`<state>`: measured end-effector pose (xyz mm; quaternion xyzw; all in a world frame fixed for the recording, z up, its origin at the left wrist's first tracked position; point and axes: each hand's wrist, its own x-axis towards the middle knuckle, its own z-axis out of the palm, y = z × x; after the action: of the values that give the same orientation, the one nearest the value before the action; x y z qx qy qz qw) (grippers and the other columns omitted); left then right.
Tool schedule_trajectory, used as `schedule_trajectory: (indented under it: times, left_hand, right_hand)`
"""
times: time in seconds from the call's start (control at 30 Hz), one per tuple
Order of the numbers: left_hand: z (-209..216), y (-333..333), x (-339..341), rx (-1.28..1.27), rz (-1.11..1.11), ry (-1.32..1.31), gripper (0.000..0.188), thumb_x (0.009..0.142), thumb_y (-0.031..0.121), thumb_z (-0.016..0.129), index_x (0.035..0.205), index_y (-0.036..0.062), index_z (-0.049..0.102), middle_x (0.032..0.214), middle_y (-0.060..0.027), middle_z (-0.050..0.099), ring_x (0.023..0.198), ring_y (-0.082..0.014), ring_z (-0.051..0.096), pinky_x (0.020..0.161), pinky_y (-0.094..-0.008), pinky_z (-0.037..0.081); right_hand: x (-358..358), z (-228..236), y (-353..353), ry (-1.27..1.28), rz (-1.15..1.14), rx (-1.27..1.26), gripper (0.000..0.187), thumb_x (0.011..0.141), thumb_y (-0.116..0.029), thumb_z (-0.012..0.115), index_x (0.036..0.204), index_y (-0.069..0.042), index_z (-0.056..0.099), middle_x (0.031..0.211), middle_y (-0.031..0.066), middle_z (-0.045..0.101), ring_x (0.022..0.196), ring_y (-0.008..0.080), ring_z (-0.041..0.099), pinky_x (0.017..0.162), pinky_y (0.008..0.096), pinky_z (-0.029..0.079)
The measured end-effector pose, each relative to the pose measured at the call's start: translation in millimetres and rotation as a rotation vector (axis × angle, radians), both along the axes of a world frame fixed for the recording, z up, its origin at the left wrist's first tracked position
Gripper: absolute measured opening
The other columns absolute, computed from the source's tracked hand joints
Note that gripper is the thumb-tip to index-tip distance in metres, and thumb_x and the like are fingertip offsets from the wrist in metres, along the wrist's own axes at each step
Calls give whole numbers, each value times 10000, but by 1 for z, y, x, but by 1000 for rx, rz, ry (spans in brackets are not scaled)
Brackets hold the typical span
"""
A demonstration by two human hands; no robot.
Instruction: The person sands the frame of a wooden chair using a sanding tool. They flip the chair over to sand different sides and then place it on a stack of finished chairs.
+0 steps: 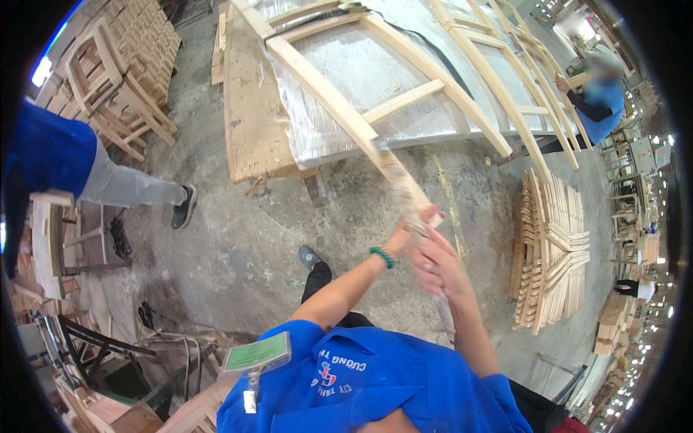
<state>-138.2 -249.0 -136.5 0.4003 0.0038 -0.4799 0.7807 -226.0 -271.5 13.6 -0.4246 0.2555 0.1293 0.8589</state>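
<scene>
A pale wooden chair frame (328, 92) lies on the wrapped work table, one long leg (393, 177) reaching toward me past the table's edge. My left hand (405, 235), a green bead bracelet at its wrist, is closed around the near end of that leg. Close beside it on the right, my right hand (442, 265) is closed on a whitish, motion-smeared strip (442, 312). The strip runs up along the leg and hangs down below my fingers. Its exact kind is too blurred to tell.
Plastic film covers the table (339, 148). More chair frames (498, 68) lie to its right, near a co-worker (603, 108). Curved wooden parts (552, 252) are stacked on the right floor. Another person (58, 155) stands at left, by stacked frames (112, 83).
</scene>
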Motion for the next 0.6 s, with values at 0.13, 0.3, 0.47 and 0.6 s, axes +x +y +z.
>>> schedule_trajectory:
  times: [0.13,0.3,0.47,0.6]
  left_hand:
    - [32,-58,24,196,-233,-600,350,850,363,641,1032,64,637,927,-108,669,767,-214,638,707,-348,524]
    - [61,-58,74,22,-530,-1261,377,867,382,606,1100,87,631,1056,-129,665,970,-265,627,863,-366,481]
    - [46,79,305,666,-105,-1671,445,830,418,672,1101,65,654,1100,-151,657,1026,-314,618,889,-385,478]
    - [67,170,477,1265,-21,-2088,565,693,485,756,1089,101,638,1167,-157,616,1188,-309,506,1046,-456,334]
  right_hand:
    - [-18,29,-8,-100,-241,-128,461,956,-198,457,1384,-67,350,632,-8,421,351,57,336,271,213,257]
    - [-59,32,-38,-180,-417,-345,451,988,-259,418,1398,-83,352,563,-37,353,327,42,299,269,198,241]
    - [-58,2,-26,-25,-684,-245,460,980,-246,411,1406,-79,361,561,-54,361,359,34,286,303,203,235]
    - [-16,-30,17,63,-886,-138,443,994,-262,387,1408,-108,364,578,-69,352,369,25,279,316,194,241]
